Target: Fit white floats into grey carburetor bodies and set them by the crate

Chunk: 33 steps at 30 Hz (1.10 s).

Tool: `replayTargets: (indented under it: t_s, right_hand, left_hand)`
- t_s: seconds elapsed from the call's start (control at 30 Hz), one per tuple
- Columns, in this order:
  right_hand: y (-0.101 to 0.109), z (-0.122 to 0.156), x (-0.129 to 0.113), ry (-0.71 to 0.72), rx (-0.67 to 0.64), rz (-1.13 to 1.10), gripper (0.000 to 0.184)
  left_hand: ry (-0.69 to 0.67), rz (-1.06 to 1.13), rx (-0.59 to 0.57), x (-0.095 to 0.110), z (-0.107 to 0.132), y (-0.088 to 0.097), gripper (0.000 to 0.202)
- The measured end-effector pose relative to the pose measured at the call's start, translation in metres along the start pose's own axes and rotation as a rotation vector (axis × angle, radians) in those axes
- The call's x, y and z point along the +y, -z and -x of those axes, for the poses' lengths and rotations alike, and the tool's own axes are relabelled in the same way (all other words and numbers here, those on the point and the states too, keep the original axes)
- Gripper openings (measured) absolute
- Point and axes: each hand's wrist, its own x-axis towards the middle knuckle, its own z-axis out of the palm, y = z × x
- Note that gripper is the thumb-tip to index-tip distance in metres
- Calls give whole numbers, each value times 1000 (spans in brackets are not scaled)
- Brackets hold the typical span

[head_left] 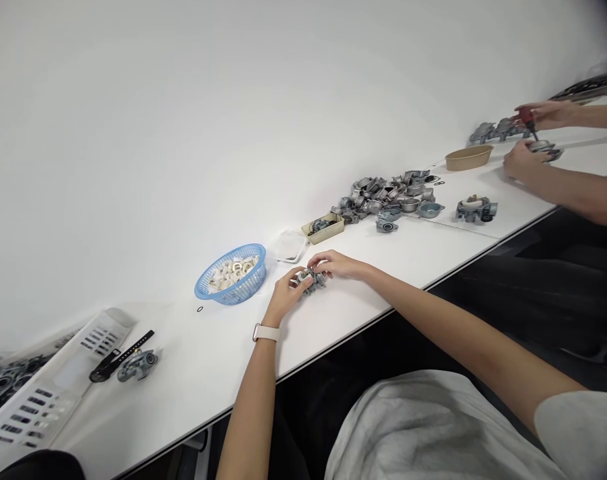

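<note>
A small grey metal carburetor (312,285) with a white part on top rests low over the table in front of me. My left hand (287,293) grips it from the left, its thumb over the near side. From the right, the bent fingers of my right hand (333,264) close on the carburetor's upper edge. Whether a small piece sits between those fingertips is too small to tell. Just left of my hands, a blue plastic basket (241,291) holds many white ring-like parts. Behind them are a clear plastic tray (290,246) and a beige box (327,233) with dark small parts.
Grey metal parts (376,197) are heaped along the wall. Another carburetor (476,210) stands to the right, and one (137,364) lies left beside a black watch (114,360) and a white slotted crate (53,387). At right, a co-worker's hands (521,160) use a red-handled screwdriver (526,118).
</note>
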Motion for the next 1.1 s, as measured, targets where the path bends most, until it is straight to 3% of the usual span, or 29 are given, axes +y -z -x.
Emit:
replayTargets:
  t_s: [0.37, 0.63, 0.9, 1.1]
  right_hand:
    - [-1, 2, -4, 9, -12, 56, 41]
    - [-3, 6, -12, 20, -42, 47, 42]
    - [-3, 7, -14, 12, -81, 7, 37]
    - [-3, 6, -14, -1, -75, -1, 33]
  left_hand:
    - [15, -19, 19, 2, 2, 1, 53]
    - [20, -18, -3, 8, 6, 2, 66]
    - [-85, -136, 50, 8, 4, -4, 56]
    - [-78, -181, 85, 7, 5, -5, 56]
